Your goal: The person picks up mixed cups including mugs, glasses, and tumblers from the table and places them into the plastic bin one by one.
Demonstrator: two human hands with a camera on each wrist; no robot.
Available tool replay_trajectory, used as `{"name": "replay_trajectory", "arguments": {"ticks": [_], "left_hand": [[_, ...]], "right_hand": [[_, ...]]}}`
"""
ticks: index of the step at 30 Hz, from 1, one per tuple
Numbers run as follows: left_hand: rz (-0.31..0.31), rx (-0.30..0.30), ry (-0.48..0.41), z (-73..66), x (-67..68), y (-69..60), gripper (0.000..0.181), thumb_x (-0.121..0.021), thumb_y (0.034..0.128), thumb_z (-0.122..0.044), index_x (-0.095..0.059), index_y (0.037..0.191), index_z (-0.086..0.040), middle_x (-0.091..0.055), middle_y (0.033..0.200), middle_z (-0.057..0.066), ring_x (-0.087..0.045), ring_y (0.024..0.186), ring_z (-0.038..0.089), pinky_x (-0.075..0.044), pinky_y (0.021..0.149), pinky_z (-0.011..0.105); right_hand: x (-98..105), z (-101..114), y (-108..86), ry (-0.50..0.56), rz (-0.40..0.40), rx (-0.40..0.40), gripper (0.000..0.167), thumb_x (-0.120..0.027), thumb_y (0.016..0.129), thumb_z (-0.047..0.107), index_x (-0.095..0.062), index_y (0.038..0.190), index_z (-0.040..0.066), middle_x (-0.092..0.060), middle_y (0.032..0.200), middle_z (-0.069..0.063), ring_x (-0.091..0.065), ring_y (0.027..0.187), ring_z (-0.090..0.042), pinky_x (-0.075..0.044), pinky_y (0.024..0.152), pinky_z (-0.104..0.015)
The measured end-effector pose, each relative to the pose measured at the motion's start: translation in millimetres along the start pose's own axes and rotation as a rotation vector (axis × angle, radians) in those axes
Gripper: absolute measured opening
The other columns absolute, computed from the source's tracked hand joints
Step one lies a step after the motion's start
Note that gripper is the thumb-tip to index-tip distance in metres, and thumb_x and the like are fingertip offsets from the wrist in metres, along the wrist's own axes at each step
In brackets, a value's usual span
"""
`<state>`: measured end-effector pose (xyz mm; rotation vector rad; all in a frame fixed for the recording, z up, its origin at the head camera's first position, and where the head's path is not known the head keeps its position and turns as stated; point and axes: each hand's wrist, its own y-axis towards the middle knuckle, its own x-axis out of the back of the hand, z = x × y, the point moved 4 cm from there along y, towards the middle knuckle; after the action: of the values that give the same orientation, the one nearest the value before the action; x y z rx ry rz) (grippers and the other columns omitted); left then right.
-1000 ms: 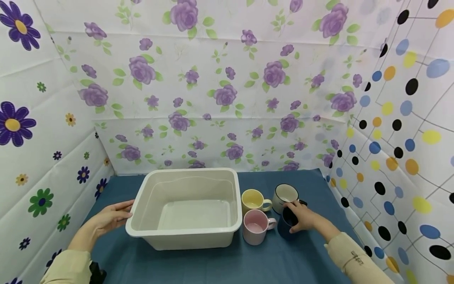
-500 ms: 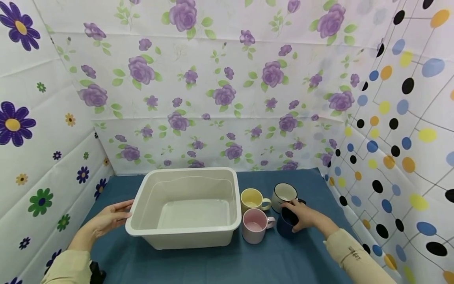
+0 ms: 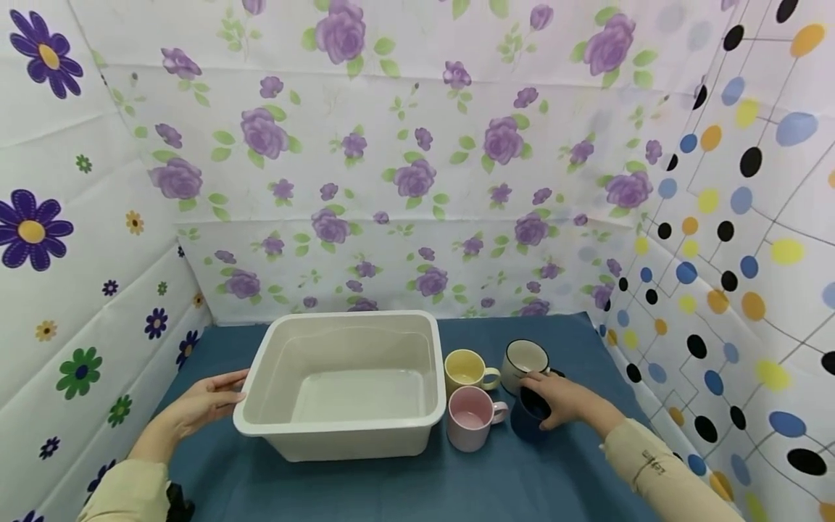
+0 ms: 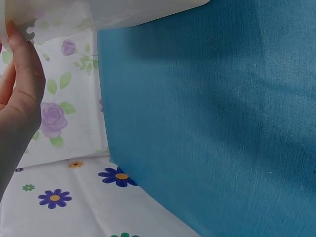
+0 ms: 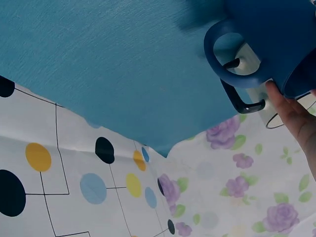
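Observation:
At the left rim of a cream plastic tub [image 3: 355, 442], my left hand [image 3: 198, 406] touches the edge with its fingers stretched out. The left wrist view shows these fingers [image 4: 27, 69] against the tub's outer side. To the right, my right hand [image 3: 561, 400] holds a dark blue mug [image 3: 524, 426] by its rim, with the thumb on the near side and fingers on the far side. In the right wrist view the blue mug's handle [image 5: 213, 54] shows. Beside it stand a pink mug [image 3: 468, 428], a yellow mug [image 3: 459, 371] and a white mug with a dark rim [image 3: 515, 373].
A blue cloth [image 3: 365, 493] covers the table. Flowered sheeting [image 3: 404, 250] hangs behind, more stands at the left, and dotted sheeting [image 3: 717, 326] is on the right. The tub has nothing inside. A black object [image 3: 179, 502] lies by the left sleeve.

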<state>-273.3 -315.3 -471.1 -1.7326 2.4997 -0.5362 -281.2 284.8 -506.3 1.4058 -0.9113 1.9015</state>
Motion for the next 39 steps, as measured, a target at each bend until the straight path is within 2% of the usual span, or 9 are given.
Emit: {"name": "replay_trajectory", "arguments": {"ticks": [4,9,12,19,22,24,27,30,39], "left_hand": [[-0.004,0.034,0.021,1.5,-1.0,-1.2,0.075,-0.061,0.0913,-0.014,-0.016,0.145,0.012,-0.053,0.132,0.0,-0.056,0.097,-0.007,-0.054,0.09,0.031],[-0.003,0.04,0.067,0.7,-4.8,3.5,0.076,-0.061,0.0916,-0.017,-0.016,0.146,0.011,-0.03,0.149,0.025,-0.054,0.1,-0.006,-0.052,0.094,0.036],[-0.015,0.023,0.07,0.7,-5.6,4.6,0.074,-0.061,0.0913,-0.016,-0.018,0.145,0.011,-0.034,0.148,0.023,-0.054,0.099,-0.007,-0.051,0.095,0.038],[-0.017,0.014,0.044,-0.9,-4.3,-0.7,0.073,-0.063,0.0901,-0.015,-0.022,0.144,0.011,-0.051,0.133,-0.001,-0.054,0.097,-0.009,-0.052,0.094,0.037],[-0.013,0.004,0.038,-3.6,-3.3,-2.3,0.071,-0.063,0.0901,-0.014,-0.023,0.144,0.011,-0.053,0.129,-0.005,-0.055,0.097,-0.008,-0.052,0.093,0.037],[-0.02,0.006,0.049,-4.9,-2.9,-2.9,0.071,-0.063,0.0899,-0.014,-0.024,0.143,0.011,-0.053,0.13,-0.002,-0.055,0.097,-0.008,-0.052,0.093,0.039],[-0.042,0.02,0.073,-6.0,-3.5,-3.8,0.072,-0.064,0.0891,-0.015,-0.025,0.143,0.011,-0.049,0.138,0.012,-0.055,0.098,-0.006,-0.051,0.095,0.042],[-0.047,0.023,0.102,-6.8,-5.1,-4.2,0.073,-0.064,0.0894,-0.015,-0.023,0.143,0.012,-0.035,0.146,0.027,-0.054,0.101,-0.003,-0.05,0.096,0.045],[-0.063,0.053,0.091,-12.5,-4.8,-5.1,0.072,-0.062,0.0895,-0.011,-0.021,0.144,0.012,-0.025,0.149,0.031,-0.054,0.103,0.001,-0.05,0.095,0.045]], "right_hand": [[-4.0,0.0,-1.7,0.02,0.033,-0.037,0.08,-0.084,0.067,0.026,-0.045,0.134,0.004,-0.047,0.133,-0.015,-0.051,0.114,-0.037,-0.043,0.095,-0.056],[-0.1,-1.8,-7.0,0.033,0.091,-0.075,0.079,-0.084,0.066,0.025,-0.046,0.134,0.007,-0.046,0.133,-0.014,-0.051,0.113,-0.038,-0.046,0.09,-0.055],[7.1,1.4,-8.5,0.019,0.097,-0.072,0.078,-0.084,0.066,0.026,-0.049,0.132,0.009,-0.048,0.128,-0.013,-0.053,0.108,-0.037,-0.048,0.085,-0.052],[19.8,12.4,-7.7,-0.024,0.092,-0.027,0.075,-0.083,0.067,0.032,-0.049,0.131,0.011,-0.049,0.116,-0.008,-0.053,0.098,-0.027,-0.049,0.079,-0.045],[26.5,15.5,-7.3,-0.043,0.073,-0.013,0.076,-0.082,0.067,0.033,-0.049,0.131,0.011,-0.049,0.115,-0.008,-0.052,0.095,-0.025,-0.049,0.077,-0.044],[31.5,17.2,-6.9,-0.055,0.061,-0.001,0.075,-0.082,0.068,0.034,-0.049,0.132,0.011,-0.049,0.115,-0.008,-0.052,0.093,-0.023,-0.05,0.076,-0.043],[39.0,19.3,-6.2,-0.057,0.064,0.017,0.074,-0.082,0.068,0.033,-0.049,0.131,0.012,-0.049,0.114,-0.007,-0.051,0.092,-0.022,-0.049,0.075,-0.042],[46.5,22.2,-5.5,-0.054,0.081,0.021,0.072,-0.081,0.068,0.033,-0.05,0.131,0.014,-0.049,0.114,-0.006,-0.049,0.092,-0.02,-0.049,0.075,-0.042],[76.4,37.7,-3.2,-0.085,0.083,0.048,0.072,-0.08,0.071,0.033,-0.048,0.132,0.013,-0.047,0.119,-0.007,-0.051,0.099,-0.025,-0.05,0.077,-0.043]]}}
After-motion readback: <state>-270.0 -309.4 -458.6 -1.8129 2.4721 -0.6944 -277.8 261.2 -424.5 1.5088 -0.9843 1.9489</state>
